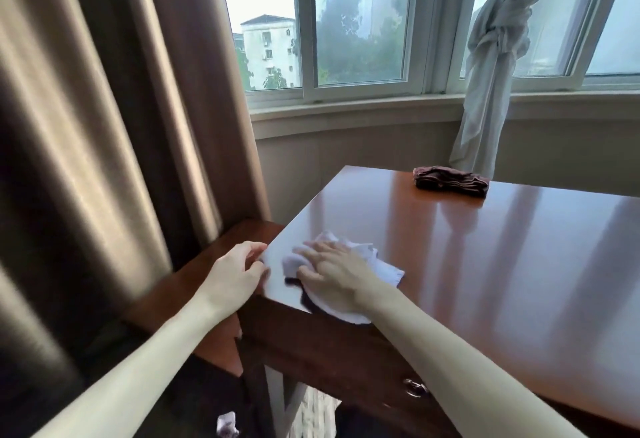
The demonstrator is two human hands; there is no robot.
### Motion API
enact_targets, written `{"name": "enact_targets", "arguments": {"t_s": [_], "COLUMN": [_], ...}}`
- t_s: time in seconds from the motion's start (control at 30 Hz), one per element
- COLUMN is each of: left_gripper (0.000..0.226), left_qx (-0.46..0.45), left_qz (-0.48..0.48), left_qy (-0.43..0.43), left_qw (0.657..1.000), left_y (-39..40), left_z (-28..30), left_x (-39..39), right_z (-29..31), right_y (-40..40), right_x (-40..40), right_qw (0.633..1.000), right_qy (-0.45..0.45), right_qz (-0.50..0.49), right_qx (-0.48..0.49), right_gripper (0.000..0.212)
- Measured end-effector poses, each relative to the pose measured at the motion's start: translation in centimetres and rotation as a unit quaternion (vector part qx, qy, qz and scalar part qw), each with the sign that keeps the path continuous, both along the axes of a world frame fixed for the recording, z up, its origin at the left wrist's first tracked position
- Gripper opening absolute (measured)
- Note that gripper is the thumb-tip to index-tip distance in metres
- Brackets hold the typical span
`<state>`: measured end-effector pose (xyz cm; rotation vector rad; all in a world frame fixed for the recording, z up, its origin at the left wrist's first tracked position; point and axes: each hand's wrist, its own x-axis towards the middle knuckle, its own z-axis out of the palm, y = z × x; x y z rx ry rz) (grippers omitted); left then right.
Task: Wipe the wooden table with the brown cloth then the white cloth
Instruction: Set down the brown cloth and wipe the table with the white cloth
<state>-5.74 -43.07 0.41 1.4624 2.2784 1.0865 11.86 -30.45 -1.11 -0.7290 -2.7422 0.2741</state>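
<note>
Pressing down on the white cloth (349,264) with our right hand (332,273), palm flat, fingers spread and extended over the fabric rather than clenched around it. That cloth is crumpled and sits at the near left corner of the wooden table (485,281), with one edge hanging slightly past the table's front edge and another corner sticking out to the right of our wrist. Our left hand (239,269) is at the table's left edge, just beside the cloth but not touching it; fingers loosely curled, fingertips against the edge of the top, gripping nothing we can make out. Some motion blur there, so we can't tell how firm the contact is. Brown cloth (450,181) is folded into a low bundle and lies at the far side of the tabletop, near the back edge, well apart from both hands. Tabletop is glossy, reddish-brown, showing window reflections as pale streaks. A drawer pull (415,388) shows on the table's front face below our right forearm. A lower wooden surface (214,261) sits to the left of the table, under our left wrist. Brown curtain (104,108) fills the left side of view. Behind the table, a window (360,21) with white frames, and a white curtain (491,66) knotted and hanging in front of it, right of centre.
</note>
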Motion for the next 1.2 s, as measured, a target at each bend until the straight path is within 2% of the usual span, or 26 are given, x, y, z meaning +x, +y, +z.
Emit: {"name": "enact_targets", "arguments": {"t_s": [0.07, 0.13, 0.17, 0.23, 0.3, 0.33, 0.43, 0.47, 0.6, 0.63, 0.7, 0.77, 0.83, 0.9, 1.0, 1.03, 1.07, 1.13, 1.17, 1.2], "left_gripper": [0.049, 0.074, 0.087, 0.107, 0.117, 0.118, 0.118, 0.118, 0.122, 0.122, 0.12, 0.115, 0.112, 0.11, 0.103, 0.103, 0.104, 0.107, 0.11, 0.112], "left_qx": [-0.046, -0.105, -0.126, -0.142, -0.153, -0.158, -0.178, -0.177, -0.124, -0.117, -0.113, -0.106, -0.094, -0.069, -0.051, -0.05, -0.049, -0.053, -0.057, -0.067], "left_qz": [-0.025, -0.075, -0.096, -0.116, -0.119, -0.12, -0.126, -0.13, -0.2, -0.214, -0.228, -0.216, -0.193, -0.177, -0.165, -0.16, -0.159, -0.155, -0.152, -0.156], "left_qy": [0.044, 0.067, 0.082, 0.138, 0.172, 0.183, 0.221, 0.232, 0.248, 0.265, 0.312, 0.313, 0.307, 0.328, 0.331, 0.33, 0.329, 0.323, 0.322, 0.313], "left_qw": [0.998, 0.989, 0.984, 0.973, 0.966, 0.963, 0.951, 0.948, 0.94, 0.933, 0.915, 0.919, 0.927, 0.925, 0.928, 0.929, 0.93, 0.932, 0.933, 0.934], "left_y": [-1.5, -2.4, -2.8, -3.0, -3.0, -3.0, -2.8, -2.8, -2.1, -1.6, -0.4, 0.2, 0.4, 0.5, 0.6, 0.6, 0.5, 0.2, 0.1, 0.1], "left_z": [-0.5, -1.1, -1.3, -1.2, -1.1, -1.1, -1.2, -1.3, -1.8, -2.0, -2.2, -2.3, -2.6, -3.2, -3.9, -3.9, -3.9, -3.7, -3.6, -3.3], "left_x": [-0.9, -1.6, -1.7, -1.8, -2.2, -2.4, -2.0, -1.7, 0.9, 1.5, 2.6, 3.6, 4.1, 4.5, 4.5, 4.6, 4.7, 4.9, 4.9, 4.8], "right_z": [0.6, 0.6, 0.5, -0.2, -0.4, -0.1, 0.7, 0.5, -0.8, -0.5, 0.1, 1.3, 0.9, -0.1, -0.2, 0.4, 0.7, 1.0, 0.8, 0.5], "right_y": [2.2, 0.9, -0.8, -4.4, -4.7, -3.2, 1.2, 1.1, -4.2, -3.8, 0.0, 4.2, 4.3, 0.0, -3.2, -1.6, 1.0, 4.2, 4.1, 3.0], "right_x": [0.0, -0.8, -1.3, -1.3, -1.0, -1.1, -1.2, -1.3, 2.1, 3.5, 6.0, 7.9, 8.7, 8.9, 9.9, 9.7, 9.4, 8.7, 8.1, 7.5], "right_qw": [0.992, 0.985, 0.989, 0.999, 1.0, 1.0, 0.987, 0.984, 0.999, 1.0, 0.997, 0.977, 0.968, 0.988, 0.999, 0.999, 0.996, 0.974, 0.97, 0.977], "right_qy": [-0.026, -0.033, -0.03, -0.016, -0.001, 0.002, -0.021, -0.019, -0.006, -0.005, -0.016, -0.034, -0.046, -0.035, 0.006, -0.011, -0.032, -0.037, -0.028, -0.025], "right_qz": [-0.127, -0.17, -0.144, -0.029, 0.022, 0.006, -0.152, -0.168, -0.031, -0.028, -0.078, -0.21, -0.245, -0.144, -0.031, -0.035, -0.082, -0.224, -0.243, -0.211], "right_qx": [-0.004, 0.01, 0.006, 0.007, -0.002, -0.004, -0.048, -0.048, -0.016, -0.011, 0.007, -0.008, 0.015, 0.036, 0.003, 0.003, 0.003, -0.009, -0.01, 0.003], "right_gripper": [0.072, 0.069, 0.07, 0.069, 0.056, 0.053, 0.052, 0.051, 0.064, 0.063, 0.049, 0.037, 0.046, 0.059, 0.051, 0.048, 0.048, 0.052, 0.054, 0.056]}}
